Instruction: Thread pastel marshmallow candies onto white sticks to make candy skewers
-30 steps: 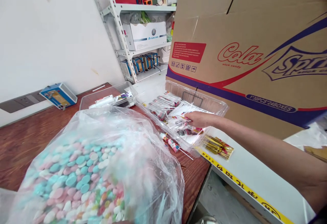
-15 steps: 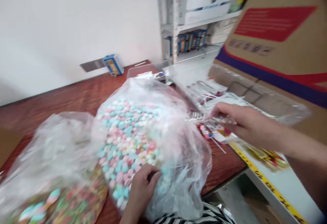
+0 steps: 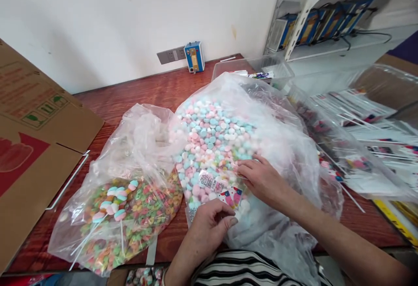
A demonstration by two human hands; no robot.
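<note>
A large clear bag (image 3: 271, 146) spreads over the middle of the table, full of pink, blue and white candies (image 3: 209, 125). On the candies lies a small printed packet (image 3: 215, 186) with fine print and a colourful pattern. My left hand (image 3: 209, 225) is curled at the packet's near edge, thumb close to the fingers; whatever is between them is hidden. Just right of the packet, my right hand (image 3: 261, 179) reaches onto the candies with its fingers stretched out. To the left, another clear bag (image 3: 137, 133) holds colourful ring-shaped pieces, with striped marshmallow sticks (image 3: 112, 203) on top.
A cardboard box (image 3: 42, 125) stands at the left edge. Clear plastic bins (image 3: 281, 70) with printed wrappers and white sticks (image 3: 369, 125) stand behind and to the right. A blue device (image 3: 194, 57) sits by the wall socket, near a metal shelf (image 3: 303, 20).
The view has swung right to left. My right hand has come from the bin on the right to the candies, and the printed packet now lies between my hands.
</note>
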